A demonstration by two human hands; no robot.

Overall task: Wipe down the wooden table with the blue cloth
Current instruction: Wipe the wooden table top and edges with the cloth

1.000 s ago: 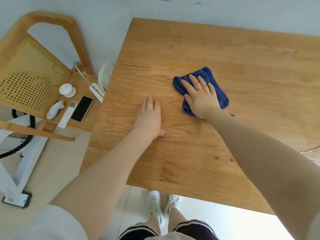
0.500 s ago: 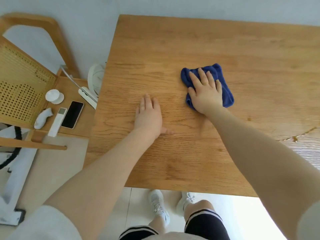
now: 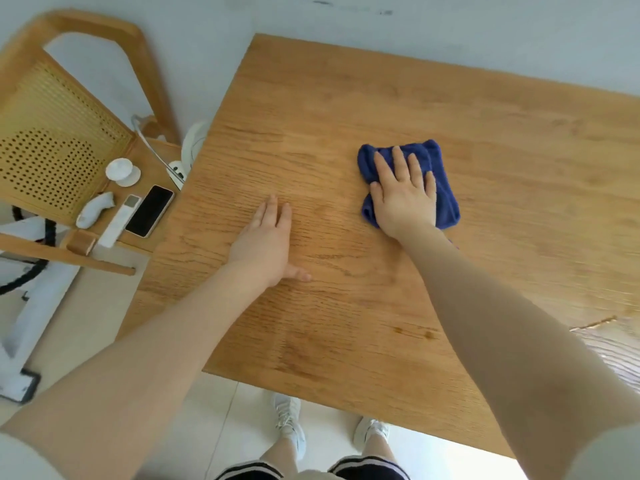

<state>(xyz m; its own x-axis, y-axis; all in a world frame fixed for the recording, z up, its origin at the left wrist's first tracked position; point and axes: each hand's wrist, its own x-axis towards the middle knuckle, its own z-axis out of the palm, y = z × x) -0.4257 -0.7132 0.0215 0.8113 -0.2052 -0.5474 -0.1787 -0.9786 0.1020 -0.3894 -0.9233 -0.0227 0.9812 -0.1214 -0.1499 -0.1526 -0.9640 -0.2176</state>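
The wooden table fills the middle and right of the head view. A folded blue cloth lies on it, right of centre. My right hand presses flat on top of the cloth with fingers spread, covering most of it. My left hand rests palm down on the bare wood to the left of the cloth, fingers together and thumb out, holding nothing.
A wooden chair with a cane back stands left of the table; its seat holds a black phone, a white remote, a small white dish and a white gadget. A white fan sits by the table's left edge.
My right hand has slid the blue cloth to the right across the table, away from my left hand. My left hand has stayed flat in place.
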